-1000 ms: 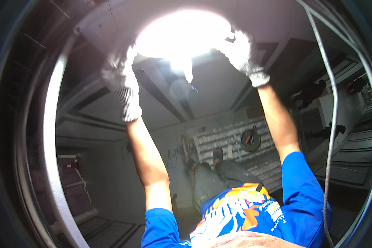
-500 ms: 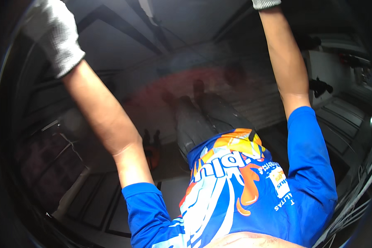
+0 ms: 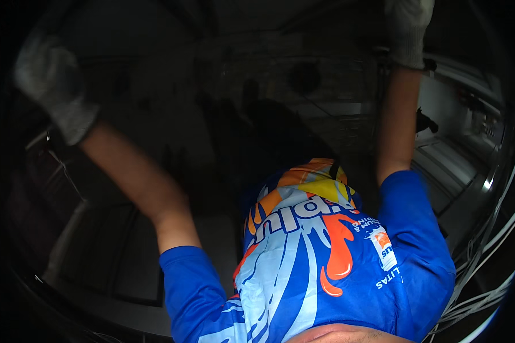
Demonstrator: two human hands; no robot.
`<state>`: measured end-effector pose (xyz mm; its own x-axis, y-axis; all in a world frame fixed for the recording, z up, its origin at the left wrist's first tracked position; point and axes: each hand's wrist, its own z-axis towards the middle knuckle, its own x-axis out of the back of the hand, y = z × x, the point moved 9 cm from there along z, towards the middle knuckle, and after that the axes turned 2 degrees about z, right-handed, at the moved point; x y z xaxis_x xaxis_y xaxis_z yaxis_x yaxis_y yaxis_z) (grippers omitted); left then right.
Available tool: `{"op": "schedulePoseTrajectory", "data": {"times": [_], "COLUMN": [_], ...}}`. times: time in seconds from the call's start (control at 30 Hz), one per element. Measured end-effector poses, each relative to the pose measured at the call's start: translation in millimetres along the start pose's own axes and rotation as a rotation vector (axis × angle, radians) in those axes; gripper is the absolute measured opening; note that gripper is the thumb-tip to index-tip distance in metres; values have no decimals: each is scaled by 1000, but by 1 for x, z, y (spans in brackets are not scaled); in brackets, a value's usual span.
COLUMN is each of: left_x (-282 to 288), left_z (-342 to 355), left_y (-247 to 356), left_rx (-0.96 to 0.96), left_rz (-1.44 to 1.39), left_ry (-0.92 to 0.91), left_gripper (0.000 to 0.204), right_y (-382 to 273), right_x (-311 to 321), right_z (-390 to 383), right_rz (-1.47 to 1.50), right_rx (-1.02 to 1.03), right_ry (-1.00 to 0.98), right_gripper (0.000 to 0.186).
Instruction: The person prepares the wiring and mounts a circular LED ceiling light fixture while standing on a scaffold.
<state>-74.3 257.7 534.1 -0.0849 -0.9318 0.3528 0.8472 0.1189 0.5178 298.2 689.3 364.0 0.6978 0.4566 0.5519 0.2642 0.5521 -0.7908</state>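
Observation:
My left hand point(image 3: 54, 86), in a pale knitted work glove, is raised at the upper left with the arm stretched out. Its outline is rounded, as if the fingers are curled in, though dimness and blur hide anything inside them. High on the right is my right hand point(image 3: 409, 34), in the same kind of glove. The frame's upper edge cuts off its fingertips, so its grip does not show. No object can be made out touching either hand. Below hangs my blue patterned shirt point(image 3: 303, 257); my legs fade into the dark.
Several white cables point(image 3: 475, 303) run along the right edge. A pale ledge or unit point(image 3: 443, 106) stands at the right, with a small dark object point(image 3: 426, 122) beside it. A round dark shape point(image 3: 304, 77) shows farther off. A thin pale cord point(image 3: 67, 177) hangs at the left.
The view has become much darker, and the reddish patch has faded from sight. My left hand appears lower and farther left. More of my right glove has come into the picture.

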Motion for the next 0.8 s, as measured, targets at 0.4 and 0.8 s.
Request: {"op": "schedulePoseTrajectory", "data": {"times": [0.4, 0.8], "left_x": [29, 87], "left_z": [-589, -605], "left_y": [-12, -26], "left_rx": [1546, 1476], "left_rz": [-99, 13], "left_ry": [11, -237], "left_gripper": [32, 30], "right_y": [113, -52], "right_x": [-277, -243], "right_z": [-162, -74], "right_rz": [109, 333], "right_rx": [-259, -167], "right_ry": [-890, -340], "right_gripper": [43, 31]}}
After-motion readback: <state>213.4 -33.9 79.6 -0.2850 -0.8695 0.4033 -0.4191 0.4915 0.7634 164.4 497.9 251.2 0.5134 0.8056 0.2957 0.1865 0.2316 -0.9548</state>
